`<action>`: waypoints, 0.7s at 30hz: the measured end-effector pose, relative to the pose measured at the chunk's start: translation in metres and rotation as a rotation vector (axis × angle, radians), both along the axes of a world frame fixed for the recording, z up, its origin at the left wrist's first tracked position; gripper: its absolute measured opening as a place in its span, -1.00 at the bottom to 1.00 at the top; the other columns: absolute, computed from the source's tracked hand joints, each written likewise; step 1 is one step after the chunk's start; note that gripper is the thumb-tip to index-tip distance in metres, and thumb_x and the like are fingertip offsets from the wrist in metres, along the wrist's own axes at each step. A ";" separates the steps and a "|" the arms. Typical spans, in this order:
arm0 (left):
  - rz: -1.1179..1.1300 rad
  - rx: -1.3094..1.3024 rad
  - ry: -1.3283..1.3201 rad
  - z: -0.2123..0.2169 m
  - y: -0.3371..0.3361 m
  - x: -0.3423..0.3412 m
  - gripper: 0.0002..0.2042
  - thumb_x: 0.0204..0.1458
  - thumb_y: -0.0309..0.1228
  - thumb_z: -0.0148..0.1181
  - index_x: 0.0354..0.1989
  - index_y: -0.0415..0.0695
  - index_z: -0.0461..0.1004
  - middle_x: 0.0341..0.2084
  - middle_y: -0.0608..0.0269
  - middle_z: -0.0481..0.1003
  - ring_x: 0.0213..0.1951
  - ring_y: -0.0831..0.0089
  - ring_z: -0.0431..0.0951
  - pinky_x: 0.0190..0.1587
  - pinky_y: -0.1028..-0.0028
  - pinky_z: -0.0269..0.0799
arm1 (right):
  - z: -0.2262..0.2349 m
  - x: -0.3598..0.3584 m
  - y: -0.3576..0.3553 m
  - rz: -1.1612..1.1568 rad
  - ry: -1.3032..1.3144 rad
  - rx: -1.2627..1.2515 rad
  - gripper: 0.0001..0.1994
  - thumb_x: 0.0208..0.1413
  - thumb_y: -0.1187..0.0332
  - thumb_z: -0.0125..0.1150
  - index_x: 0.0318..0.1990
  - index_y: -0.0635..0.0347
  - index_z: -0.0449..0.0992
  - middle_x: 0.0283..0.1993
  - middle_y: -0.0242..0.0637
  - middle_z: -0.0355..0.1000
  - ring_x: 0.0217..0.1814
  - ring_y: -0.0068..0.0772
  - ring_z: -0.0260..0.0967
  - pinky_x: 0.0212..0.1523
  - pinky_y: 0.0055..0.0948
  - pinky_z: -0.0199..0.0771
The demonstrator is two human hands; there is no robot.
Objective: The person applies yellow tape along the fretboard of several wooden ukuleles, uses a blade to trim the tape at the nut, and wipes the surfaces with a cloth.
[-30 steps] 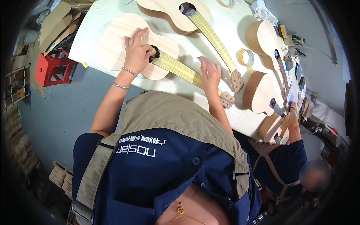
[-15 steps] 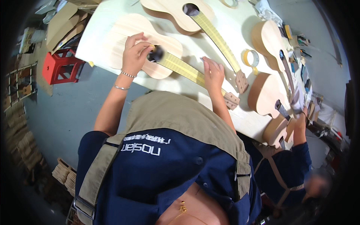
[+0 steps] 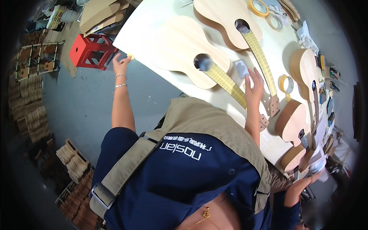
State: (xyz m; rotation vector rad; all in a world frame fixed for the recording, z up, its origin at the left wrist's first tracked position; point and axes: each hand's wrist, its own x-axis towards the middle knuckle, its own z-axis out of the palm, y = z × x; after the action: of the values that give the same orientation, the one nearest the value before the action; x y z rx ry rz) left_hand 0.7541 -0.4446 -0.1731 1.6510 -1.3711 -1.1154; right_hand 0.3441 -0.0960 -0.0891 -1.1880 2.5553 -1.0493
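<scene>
An unfinished pale wooden guitar (image 3: 180, 50) lies on the white table (image 3: 142, 30), its round sound hole and yellow-taped neck (image 3: 226, 82) pointing toward me. My left hand (image 3: 122, 62), bracelets on the wrist, reaches to the table's near left edge, fingertips beside a small yellow scrap (image 3: 131, 56). My right hand (image 3: 253, 85) lies flat with fingers spread beside the neck, its fingertips just below a small grey block (image 3: 241, 68). Neither hand holds anything.
A second guitar (image 3: 226, 21) lies behind, with more guitar bodies (image 3: 303, 67) at the right. Tape rolls (image 3: 285, 83) lie about the table. A red stool (image 3: 90, 50) stands on the floor at the left near stacked wooden parts (image 3: 34, 115). Another person's hand (image 3: 297, 189) holds white paper at the lower right.
My left hand left the guitar body and moved left to the table's edge. My right hand shifted from the neck toward the grey block. The view tilted closer to the table.
</scene>
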 end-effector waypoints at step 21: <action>-2.497 -0.461 -0.898 0.122 0.185 -0.533 -0.48 -0.14 0.00 0.30 -0.19 -0.23 0.50 -0.39 0.12 0.54 -0.36 0.30 0.49 -0.20 0.32 0.38 | -0.010 0.085 0.022 -0.659 -1.535 -1.372 -0.73 0.21 0.25 0.05 -0.01 0.15 0.34 0.10 -0.16 0.36 0.22 -0.23 0.24 0.18 -0.34 0.24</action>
State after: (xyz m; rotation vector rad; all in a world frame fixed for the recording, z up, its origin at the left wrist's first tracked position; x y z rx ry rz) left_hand 0.2207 -0.2600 -0.0514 -1.0828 -3.7280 -0.5052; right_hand 0.4287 -0.0741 -0.0987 0.6085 0.7298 -2.4624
